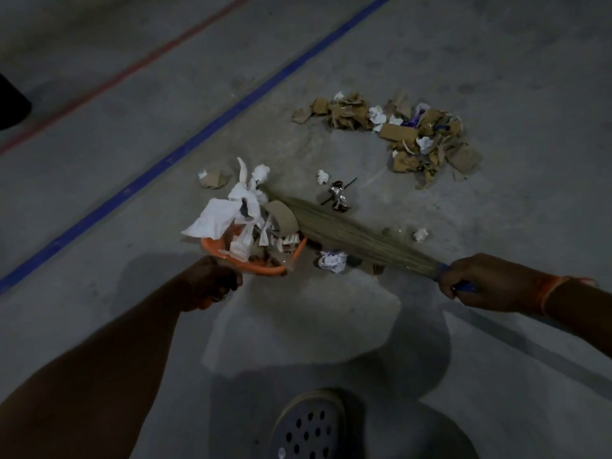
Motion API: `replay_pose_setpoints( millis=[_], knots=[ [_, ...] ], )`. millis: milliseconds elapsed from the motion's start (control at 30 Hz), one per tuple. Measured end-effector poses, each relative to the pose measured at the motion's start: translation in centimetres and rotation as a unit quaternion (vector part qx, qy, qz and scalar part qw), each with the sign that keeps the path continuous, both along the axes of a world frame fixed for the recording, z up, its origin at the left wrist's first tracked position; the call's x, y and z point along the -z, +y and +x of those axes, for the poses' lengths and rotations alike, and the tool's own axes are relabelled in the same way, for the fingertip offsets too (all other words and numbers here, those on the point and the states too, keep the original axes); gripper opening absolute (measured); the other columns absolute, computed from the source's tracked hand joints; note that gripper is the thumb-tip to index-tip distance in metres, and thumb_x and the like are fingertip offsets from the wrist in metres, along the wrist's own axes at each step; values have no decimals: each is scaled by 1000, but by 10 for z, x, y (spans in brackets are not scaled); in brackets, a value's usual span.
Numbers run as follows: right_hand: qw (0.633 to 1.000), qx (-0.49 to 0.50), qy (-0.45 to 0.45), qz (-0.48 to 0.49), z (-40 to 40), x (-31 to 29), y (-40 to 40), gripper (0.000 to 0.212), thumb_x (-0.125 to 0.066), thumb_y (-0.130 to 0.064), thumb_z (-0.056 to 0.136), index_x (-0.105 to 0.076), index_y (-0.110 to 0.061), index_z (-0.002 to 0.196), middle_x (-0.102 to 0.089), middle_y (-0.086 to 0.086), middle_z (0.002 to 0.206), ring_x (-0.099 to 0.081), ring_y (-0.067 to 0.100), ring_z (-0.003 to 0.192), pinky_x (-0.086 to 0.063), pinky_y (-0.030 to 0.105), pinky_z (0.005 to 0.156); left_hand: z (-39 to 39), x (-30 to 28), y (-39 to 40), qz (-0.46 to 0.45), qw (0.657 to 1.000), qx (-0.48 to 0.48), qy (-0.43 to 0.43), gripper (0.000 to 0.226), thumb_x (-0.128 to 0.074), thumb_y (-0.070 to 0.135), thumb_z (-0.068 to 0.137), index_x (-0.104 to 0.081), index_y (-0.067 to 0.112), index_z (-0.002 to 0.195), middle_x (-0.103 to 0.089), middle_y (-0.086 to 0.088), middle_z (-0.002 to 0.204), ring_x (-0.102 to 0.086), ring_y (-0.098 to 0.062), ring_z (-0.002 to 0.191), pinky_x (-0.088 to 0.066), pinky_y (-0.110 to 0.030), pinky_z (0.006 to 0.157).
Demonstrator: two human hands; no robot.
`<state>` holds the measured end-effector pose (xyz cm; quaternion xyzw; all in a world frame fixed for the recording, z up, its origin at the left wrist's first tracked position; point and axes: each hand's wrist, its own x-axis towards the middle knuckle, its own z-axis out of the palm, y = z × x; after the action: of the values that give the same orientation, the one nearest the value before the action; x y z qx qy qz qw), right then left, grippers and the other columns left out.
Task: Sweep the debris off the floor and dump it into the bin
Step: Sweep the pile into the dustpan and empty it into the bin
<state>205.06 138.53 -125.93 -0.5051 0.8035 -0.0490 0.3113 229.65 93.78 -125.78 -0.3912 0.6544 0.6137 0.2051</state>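
An orange dustpan [212, 248] sits low over the grey floor, heaped with white paper and cardboard scraps [241, 217]. My left hand [212, 283] grips its handle from the near side. My right hand [486, 283] grips the blue handle of a grass broom [347, 233], whose bristles lie against the pan's load. A bigger pile of torn cardboard and paper [410, 134] lies farther off to the right. Loose crumpled bits [331, 261] lie beside the pan and broom. No bin can be clearly made out.
A blue line [185, 150] and a red line [109, 84] cross the concrete floor diagonally. A dark object [11, 104] stands at the left edge. My perforated shoe [308, 429] is at the bottom centre.
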Motion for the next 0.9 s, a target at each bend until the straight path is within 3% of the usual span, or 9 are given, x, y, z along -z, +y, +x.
replay_pose_setpoints(
  millis=[133, 333, 433, 567, 667, 767, 900],
  knots=[
    [999, -6, -16, -27, 16, -1, 10, 30, -61, -17, 77, -54, -46, 79, -56, -22, 85, -55, -6, 74, -39, 6, 69, 5, 3, 3, -13, 1000, 2, 9, 18, -55, 3, 91, -64, -1, 76, -49, -9, 52, -39, -12, 36, -29, -17, 37],
    [998, 4, 21, -67, 16, -9, 9, 27, -58, -26, 79, -50, -52, 82, -58, -13, 88, -58, 1, 74, -50, 25, 71, 8, 2, 12, -14, 999, -18, 39, 25, -44, 1, 98, -61, -1, 79, -57, -6, 55, -44, -10, 39, -35, -20, 35],
    [996, 21, 32, -78, 12, -15, 7, 29, -59, -23, 78, -51, -51, 82, -58, -15, 87, -57, 0, 71, -46, 19, 67, 12, 3, 11, -15, 999, -28, 44, 28, -44, 2, 98, -62, 0, 77, -57, -8, 58, -44, -11, 40, -35, -20, 37],
    [994, 44, 41, -87, 9, -20, 3, 42, -68, -10, 78, -52, -49, 80, -57, -20, 86, -56, -6, 74, -36, 3, 68, 15, -4, 18, -17, 998, -41, 51, 26, -40, -6, 98, -59, -4, 80, -54, -4, 47, -42, -8, 34, -32, -18, 32],
    [991, 72, 37, -105, 10, -21, -3, 43, -69, -7, 78, -53, -47, 77, -59, -15, 84, -57, -2, 73, -40, 7, 68, 19, -10, 16, -27, 998, -45, 44, 22, -40, -5, 97, -58, -5, 84, -54, -3, 45, -42, -8, 32, -30, -16, 30],
    [988, 94, 33, -118, 12, -20, -12, 43, -68, -5, 78, -54, -45, 77, -61, -13, 82, -59, 2, 68, -48, 21, 66, 23, -12, 9, -28, 997, -52, 56, 24, -39, -3, 98, -58, -5, 82, -53, -3, 45, -41, -8, 32, -30, -14, 31],
    [982, 134, 1, -135, 15, -30, -39, 34, -66, 3, 81, -62, -31, 78, -61, -17, 70, -61, -1, 64, -44, 8, 56, 29, -14, -3, -35, 995, -73, 64, 27, -38, -1, 100, -59, -5, 83, -53, -4, 45, -40, -9, 32, -30, -14, 31]
  ],
)
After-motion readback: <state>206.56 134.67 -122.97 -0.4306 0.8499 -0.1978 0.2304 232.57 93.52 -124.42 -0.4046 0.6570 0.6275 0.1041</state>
